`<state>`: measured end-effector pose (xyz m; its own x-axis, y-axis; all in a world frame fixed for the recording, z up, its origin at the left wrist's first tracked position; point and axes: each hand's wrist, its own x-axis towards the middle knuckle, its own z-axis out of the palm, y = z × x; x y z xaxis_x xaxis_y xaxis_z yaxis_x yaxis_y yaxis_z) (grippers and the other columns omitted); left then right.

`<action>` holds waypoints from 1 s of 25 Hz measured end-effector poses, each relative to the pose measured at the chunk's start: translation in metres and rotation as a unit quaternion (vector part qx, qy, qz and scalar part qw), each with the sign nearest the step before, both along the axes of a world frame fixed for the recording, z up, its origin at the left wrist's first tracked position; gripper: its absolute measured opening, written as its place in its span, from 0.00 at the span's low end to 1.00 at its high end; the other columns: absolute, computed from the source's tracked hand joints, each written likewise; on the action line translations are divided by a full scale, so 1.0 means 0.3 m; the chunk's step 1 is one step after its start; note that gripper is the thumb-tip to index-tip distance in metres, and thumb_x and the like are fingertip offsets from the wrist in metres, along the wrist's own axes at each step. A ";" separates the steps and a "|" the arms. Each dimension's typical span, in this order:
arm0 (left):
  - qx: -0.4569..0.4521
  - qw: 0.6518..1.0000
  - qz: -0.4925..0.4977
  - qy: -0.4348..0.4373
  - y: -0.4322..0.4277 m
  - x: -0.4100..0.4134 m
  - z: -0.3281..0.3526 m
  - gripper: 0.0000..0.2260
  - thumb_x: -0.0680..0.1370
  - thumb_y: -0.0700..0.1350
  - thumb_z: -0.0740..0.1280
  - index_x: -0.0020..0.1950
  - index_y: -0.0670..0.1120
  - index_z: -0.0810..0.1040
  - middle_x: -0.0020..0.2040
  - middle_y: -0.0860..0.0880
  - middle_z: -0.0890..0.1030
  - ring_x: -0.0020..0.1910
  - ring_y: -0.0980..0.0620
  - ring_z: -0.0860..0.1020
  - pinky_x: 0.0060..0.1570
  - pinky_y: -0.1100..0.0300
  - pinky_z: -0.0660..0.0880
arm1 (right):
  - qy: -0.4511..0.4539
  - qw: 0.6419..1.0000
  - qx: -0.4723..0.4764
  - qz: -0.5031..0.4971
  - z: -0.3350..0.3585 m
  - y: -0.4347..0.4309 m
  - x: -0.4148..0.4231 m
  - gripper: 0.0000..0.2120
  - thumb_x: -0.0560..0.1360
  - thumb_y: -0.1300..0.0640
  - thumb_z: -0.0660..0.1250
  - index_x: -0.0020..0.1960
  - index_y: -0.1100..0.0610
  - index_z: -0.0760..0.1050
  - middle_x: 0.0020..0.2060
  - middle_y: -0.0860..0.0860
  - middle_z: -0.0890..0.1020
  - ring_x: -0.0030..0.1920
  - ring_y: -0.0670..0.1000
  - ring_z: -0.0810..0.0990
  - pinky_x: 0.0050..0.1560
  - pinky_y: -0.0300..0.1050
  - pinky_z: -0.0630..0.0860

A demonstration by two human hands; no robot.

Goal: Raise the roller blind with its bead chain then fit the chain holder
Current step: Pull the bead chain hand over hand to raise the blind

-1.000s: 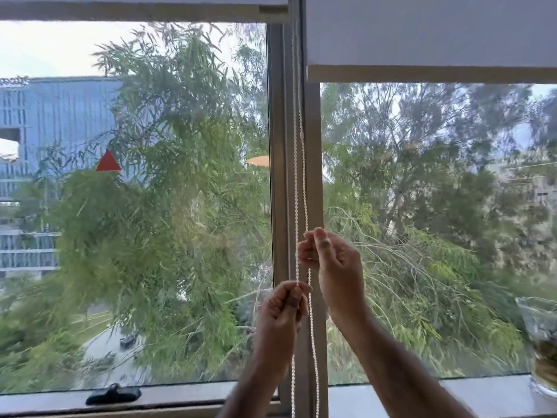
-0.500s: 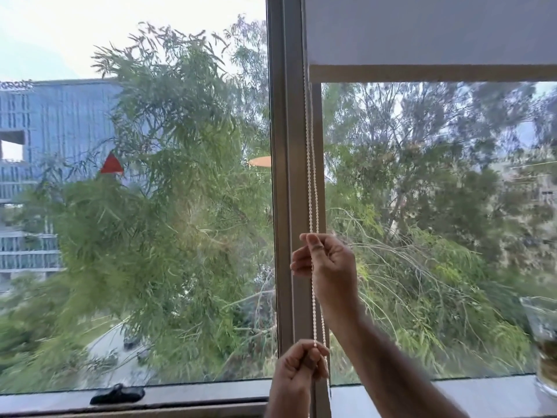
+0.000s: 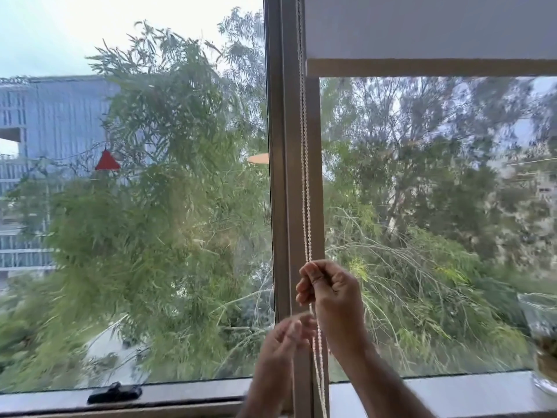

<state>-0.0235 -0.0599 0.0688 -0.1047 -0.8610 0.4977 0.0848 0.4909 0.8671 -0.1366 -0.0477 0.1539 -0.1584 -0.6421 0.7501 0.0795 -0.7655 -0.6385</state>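
A white bead chain (image 3: 306,176) hangs in two strands down the grey window post (image 3: 283,176). My right hand (image 3: 331,292) is closed on the chain at mid-height of the lower pane. My left hand (image 3: 286,339) sits just below and left of it, blurred, its fingers loosely curled beside the strands; whether they pinch the chain is unclear. The right pane's roller blind (image 3: 431,28) is rolled high, its bottom bar (image 3: 431,67) near the top of the view. No chain holder is visible.
A black window latch (image 3: 114,393) lies on the bottom frame at the left. A glass vase (image 3: 542,342) stands on the sill (image 3: 422,393) at the far right. Trees and a blue building show through the panes.
The left pane's blind has gone up out of view. My left hand pulled down to the sill and has come back up under my right hand, which stays on the chain.
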 end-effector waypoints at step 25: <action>-0.069 0.993 -0.021 0.090 0.021 -0.008 0.240 0.10 0.83 0.35 0.59 0.51 0.39 0.80 0.36 0.47 0.83 0.32 0.52 0.81 0.36 0.57 0.82 | 0.051 0.984 0.163 0.045 -0.544 0.000 0.059 0.13 0.81 0.65 0.65 0.39 0.57 0.79 0.27 0.59 0.82 0.26 0.52 0.77 0.29 0.47 0.75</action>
<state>-0.0258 -0.0536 0.1409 -0.0388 -0.7805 0.6240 0.2555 0.5959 0.7613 -0.1189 -0.0478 -0.0093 -0.0237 -0.8592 0.5111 0.0602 -0.5116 -0.8571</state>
